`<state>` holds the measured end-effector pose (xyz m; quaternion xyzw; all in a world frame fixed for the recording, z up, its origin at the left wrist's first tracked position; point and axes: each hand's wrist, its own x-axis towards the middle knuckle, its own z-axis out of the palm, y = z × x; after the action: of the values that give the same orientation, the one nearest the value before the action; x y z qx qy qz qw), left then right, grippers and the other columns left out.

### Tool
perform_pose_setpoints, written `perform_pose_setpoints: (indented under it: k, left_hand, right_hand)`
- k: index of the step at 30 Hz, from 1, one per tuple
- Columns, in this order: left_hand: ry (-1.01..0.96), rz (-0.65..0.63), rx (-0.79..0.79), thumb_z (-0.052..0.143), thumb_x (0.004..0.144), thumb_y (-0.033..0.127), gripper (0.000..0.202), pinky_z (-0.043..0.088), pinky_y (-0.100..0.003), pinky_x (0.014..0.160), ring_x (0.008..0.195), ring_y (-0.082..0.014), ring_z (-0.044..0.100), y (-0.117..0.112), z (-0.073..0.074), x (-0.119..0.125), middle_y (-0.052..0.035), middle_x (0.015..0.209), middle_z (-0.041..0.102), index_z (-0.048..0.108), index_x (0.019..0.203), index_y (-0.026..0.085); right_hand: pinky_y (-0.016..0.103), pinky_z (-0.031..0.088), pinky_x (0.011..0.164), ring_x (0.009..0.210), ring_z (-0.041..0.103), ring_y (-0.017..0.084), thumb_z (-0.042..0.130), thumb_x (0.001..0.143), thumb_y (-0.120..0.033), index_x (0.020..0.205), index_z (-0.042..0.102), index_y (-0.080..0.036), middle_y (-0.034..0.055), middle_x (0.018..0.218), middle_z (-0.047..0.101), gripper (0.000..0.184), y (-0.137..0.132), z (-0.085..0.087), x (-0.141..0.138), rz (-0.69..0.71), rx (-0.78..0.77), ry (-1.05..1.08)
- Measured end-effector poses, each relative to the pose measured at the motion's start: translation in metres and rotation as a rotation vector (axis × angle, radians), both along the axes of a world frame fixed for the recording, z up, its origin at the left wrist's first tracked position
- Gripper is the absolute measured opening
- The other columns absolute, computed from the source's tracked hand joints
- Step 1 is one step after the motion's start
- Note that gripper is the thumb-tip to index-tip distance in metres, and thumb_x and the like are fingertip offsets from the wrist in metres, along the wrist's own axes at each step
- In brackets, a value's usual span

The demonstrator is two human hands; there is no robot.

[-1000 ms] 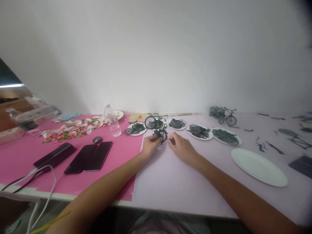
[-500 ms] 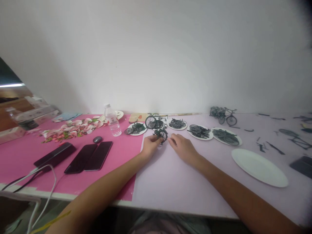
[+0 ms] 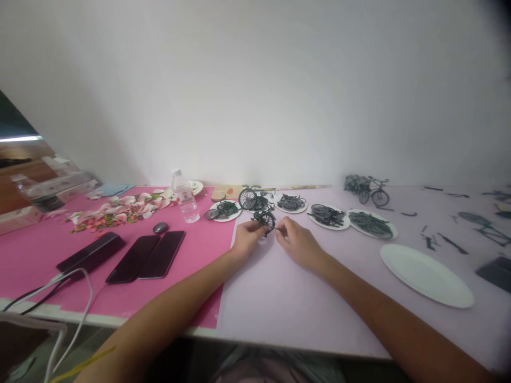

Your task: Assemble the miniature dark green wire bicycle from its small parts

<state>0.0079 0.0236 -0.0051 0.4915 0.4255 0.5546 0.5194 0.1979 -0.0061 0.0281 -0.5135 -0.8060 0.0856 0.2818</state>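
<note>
My left hand [image 3: 247, 238] grips a small black model bicycle [image 3: 266, 219] between thumb and fingers, with a spoked wheel towards the right. Just to the right, my right hand [image 3: 296, 237] is closed in a pinch, and a tiny dark part [image 3: 278, 230] shows at its fingertips, close to the wheel. What kind of part it is cannot be made out. Behind the hands stands another model bicycle [image 3: 248, 199], partly overlapped by the held one. White plates with dark bicycle parts stand around it, among them a plate of wheels [image 3: 291, 202] and a plate of mixed pieces [image 3: 328, 215].
On the right are an oval white plate [image 3: 427, 275], loose dark parts [image 3: 451, 242] and several assembled model bicycles [image 3: 373, 190]. To the left are a water bottle [image 3: 186, 199], two phones [image 3: 162, 255], a mouse [image 3: 160, 227], a power bank-like black box [image 3: 91, 253] and pink petals [image 3: 120, 209].
The right hand's fingertips have shifted slightly, and a tiny dark part now shows at them beside the wheel. The left hand keeps hold of the model bicycle, and the view has moved very slightly.
</note>
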Motion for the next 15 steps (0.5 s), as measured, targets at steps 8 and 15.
perform_pose_setpoints:
  k: [8,15]
  left_hand:
    - [0.011,-0.014,-0.001,0.085,0.069,0.033,0.026,0.049,-0.027,0.064,0.074,-0.0208,0.068,0.0019,-0.0023,-0.0004,-0.0101,0.086,0.078,0.080,0.084,0.013]
    - [0.018,-0.018,0.001,0.086,0.068,0.035,0.029,0.050,-0.027,0.063,0.074,-0.0208,0.069,0.0026,-0.0046,-0.0003,-0.0114,0.088,0.079,0.079,0.085,0.012]
  right_hand:
    - [0.027,0.040,0.070,0.082,0.062,0.018,0.051,0.101,-0.029,0.099,0.051,-0.024,0.0027,0.099,0.066,0.005,-0.0012,0.0024,-0.0005,0.009,-0.001,-0.021]
    - [0.028,0.034,0.064,0.072,0.056,0.018,0.043,0.107,-0.036,0.087,0.050,-0.023,0.0020,0.086,0.060,0.025,0.0022,0.0036,-0.0018,-0.047,0.015,-0.100]
